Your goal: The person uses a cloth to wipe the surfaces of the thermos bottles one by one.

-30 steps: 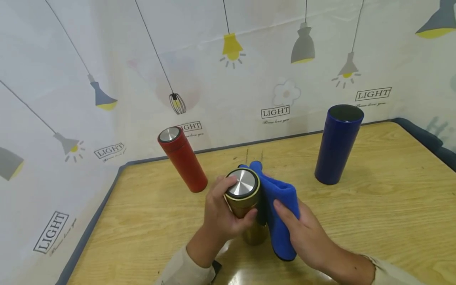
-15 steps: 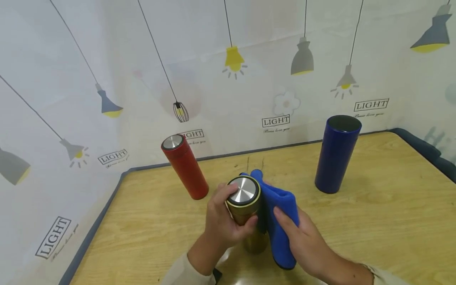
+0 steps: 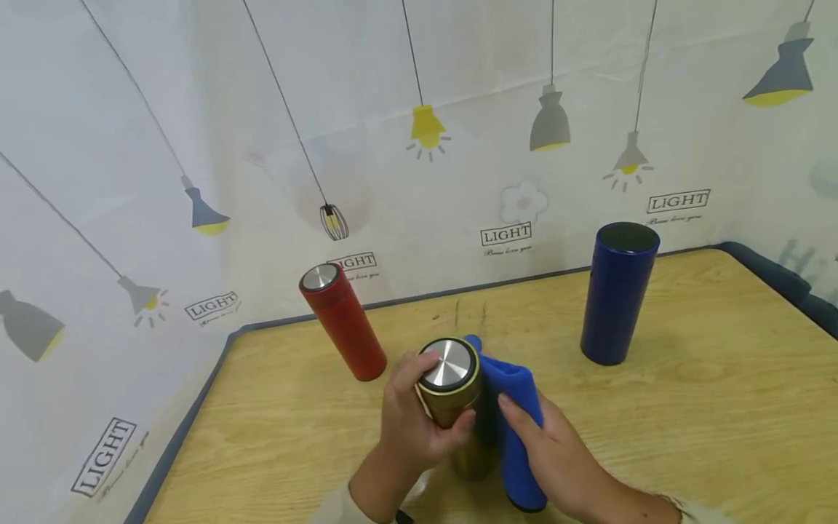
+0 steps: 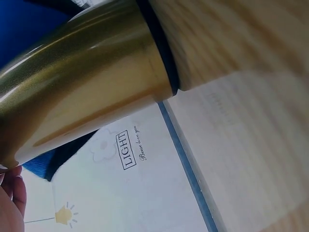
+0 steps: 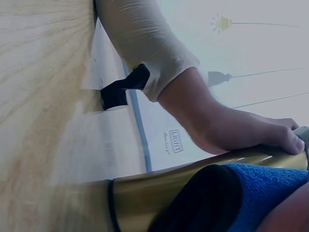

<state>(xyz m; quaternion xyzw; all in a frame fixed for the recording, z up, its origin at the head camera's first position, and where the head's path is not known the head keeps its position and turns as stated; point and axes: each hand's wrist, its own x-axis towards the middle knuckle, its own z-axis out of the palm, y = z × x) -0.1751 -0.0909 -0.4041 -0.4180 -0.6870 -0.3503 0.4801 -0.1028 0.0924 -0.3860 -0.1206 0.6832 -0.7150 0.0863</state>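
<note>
A gold thermos flask (image 3: pixel 474 455) with a silver disc on its lid stands on the table in front of me. My left hand (image 3: pixel 412 411) grips its upper part, with a finger over the lid and the thumb across the near side. On the flask's right side my right hand (image 3: pixel 556 451) holds a folded blue cloth (image 3: pixel 520 437) against the body, thumb on the outer face. In the right wrist view the blue cloth (image 5: pixel 270 186) shows a black edge and lies along the gold flask (image 5: pixel 140 198). The right hand's other fingers are hidden behind the cloth.
A red flask (image 3: pixel 347 327) with a silver lid top stands at the back left. A dark blue flask (image 3: pixel 618 298) stands at the back right. The wooden table (image 3: pixel 713 407) ends against a pale wall (image 3: pixel 445 196) printed with lamps.
The head view has tilted up slightly, so everything sits lower in it. The cloth's far end shows less behind the gold flask now. Both hands keep their holds.
</note>
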